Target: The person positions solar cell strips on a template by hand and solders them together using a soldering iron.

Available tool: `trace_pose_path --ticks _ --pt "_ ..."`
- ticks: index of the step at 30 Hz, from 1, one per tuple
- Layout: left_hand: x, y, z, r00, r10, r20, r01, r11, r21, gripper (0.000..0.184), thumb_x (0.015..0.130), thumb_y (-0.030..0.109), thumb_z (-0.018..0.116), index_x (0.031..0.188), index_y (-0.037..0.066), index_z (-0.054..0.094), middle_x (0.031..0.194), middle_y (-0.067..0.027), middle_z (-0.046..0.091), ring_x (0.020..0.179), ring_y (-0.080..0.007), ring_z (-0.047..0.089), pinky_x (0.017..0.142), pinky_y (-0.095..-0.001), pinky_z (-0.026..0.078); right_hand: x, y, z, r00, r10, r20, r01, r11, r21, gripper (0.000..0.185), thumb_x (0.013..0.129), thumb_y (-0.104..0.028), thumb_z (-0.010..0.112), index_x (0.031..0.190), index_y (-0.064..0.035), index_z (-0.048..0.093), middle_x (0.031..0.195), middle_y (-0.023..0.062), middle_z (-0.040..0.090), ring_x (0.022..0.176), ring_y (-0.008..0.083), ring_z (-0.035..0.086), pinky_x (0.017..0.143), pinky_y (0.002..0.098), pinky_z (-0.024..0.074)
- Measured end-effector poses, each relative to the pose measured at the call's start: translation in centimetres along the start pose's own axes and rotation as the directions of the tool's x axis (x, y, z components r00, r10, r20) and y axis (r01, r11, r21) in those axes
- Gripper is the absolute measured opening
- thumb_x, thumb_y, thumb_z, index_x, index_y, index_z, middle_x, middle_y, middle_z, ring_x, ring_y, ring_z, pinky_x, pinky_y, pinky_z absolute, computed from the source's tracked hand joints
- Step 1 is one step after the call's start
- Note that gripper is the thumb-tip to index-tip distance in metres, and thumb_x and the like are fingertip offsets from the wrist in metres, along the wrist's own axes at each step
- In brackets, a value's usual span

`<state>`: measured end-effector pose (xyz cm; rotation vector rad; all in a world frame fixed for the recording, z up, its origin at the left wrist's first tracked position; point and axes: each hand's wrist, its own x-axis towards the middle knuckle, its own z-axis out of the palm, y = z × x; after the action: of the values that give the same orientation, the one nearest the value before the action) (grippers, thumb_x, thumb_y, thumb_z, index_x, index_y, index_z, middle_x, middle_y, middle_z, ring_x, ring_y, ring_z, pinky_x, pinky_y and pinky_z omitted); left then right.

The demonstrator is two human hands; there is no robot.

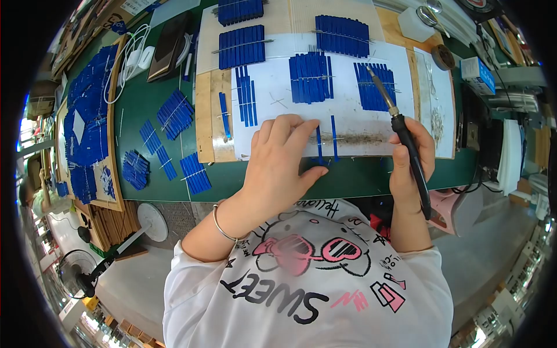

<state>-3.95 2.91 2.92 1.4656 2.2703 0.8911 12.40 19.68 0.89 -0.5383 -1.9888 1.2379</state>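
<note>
My right hand [402,180] is closed round the black handle of a soldering iron [414,158]. The iron's metal tip points up and away, over a bundle of blue strips [371,95] crossed by a thin wire. My left hand [277,153] lies palm down with thumb and forefinger spread. Between them and close to the fingertips stands a narrow blue strip [319,145]; whether they touch it I cannot tell. A second blue strip [334,138] lies just right of it. Both lie on a white sheet [272,136] with brownish scorch marks.
More wired blue bundles [241,46] lie across the board. Several smaller bundles [175,113] rest on the green table [139,104]. At left is a wooden tray [115,151] heaped with blue strips. A white bottle [415,24] and a round brown tin [442,57] stand at upper right.
</note>
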Motion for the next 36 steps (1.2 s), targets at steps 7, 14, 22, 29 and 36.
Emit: trace_pose_path --ticks 7,14,22,29,36 --pt "1.1 0.1 1.2 0.999 0.038 -0.033 -0.040 0.998 -0.044 0.073 0.063 0.017 0.086 0.128 0.004 0.056 0.120 -0.0112 0.052 0.109 -0.0316 0.049 0.093 -0.0415 0.040 0.5 1.4 -0.8 0.960 0.116 0.253 -0.121 0.993 0.001 0.038 0.090 -0.023 0.074 0.118 -0.0023 0.058 0.099 0.0116 0.069 0.094 0.0205 0.067 0.087 0.0362 0.0518" --pt "-0.5 -0.6 0.3 0.970 0.242 0.041 -0.245 0.963 0.113 0.070 0.069 0.024 0.081 0.133 0.012 0.057 0.141 -0.0091 0.049 0.118 -0.0294 0.049 0.098 -0.0414 0.038 3.1 0.8 1.6 0.829 -0.213 0.517 0.374 0.899 -0.229 0.059 0.064 -0.040 0.087 0.106 -0.0125 0.057 0.126 0.0070 0.067 0.123 0.0309 0.055 0.113 0.0518 0.0295" --pt "-1.1 -1.1 0.8 0.950 0.270 0.159 -0.303 0.920 0.247 0.064 0.075 0.035 0.075 0.134 0.018 0.058 0.149 -0.0008 0.047 0.125 -0.0245 0.047 0.101 -0.0397 0.032 3.1 0.9 1.9 0.813 -0.216 0.540 0.426 0.853 -0.300 0.058 0.063 -0.038 0.087 0.108 -0.0128 0.059 0.125 0.0066 0.067 0.123 0.0300 0.055 0.113 0.0536 0.0285" --pt "-1.1 -1.1 0.8 0.952 0.261 0.160 -0.293 0.927 0.233 0.064 0.074 0.034 0.075 0.134 0.018 0.058 0.147 0.0004 0.048 0.126 -0.0248 0.046 0.101 -0.0400 0.032 3.1 1.2 2.0 0.814 -0.231 0.533 0.434 0.852 -0.293 0.056 0.066 -0.039 0.085 0.108 -0.0141 0.059 0.124 0.0061 0.067 0.126 0.0295 0.054 0.114 0.0543 0.0257" --pt "-1.1 -1.2 0.8 0.952 0.267 0.149 -0.296 0.928 0.227 0.063 0.075 0.034 0.075 0.134 0.018 0.057 0.147 0.0008 0.048 0.126 -0.0247 0.046 0.101 -0.0402 0.033 3.1 1.0 2.0 0.810 -0.212 0.547 0.428 0.851 -0.304 0.058 0.066 -0.041 0.085 0.109 -0.0144 0.057 0.127 0.0064 0.066 0.127 0.0304 0.053 0.115 0.0542 0.0241"
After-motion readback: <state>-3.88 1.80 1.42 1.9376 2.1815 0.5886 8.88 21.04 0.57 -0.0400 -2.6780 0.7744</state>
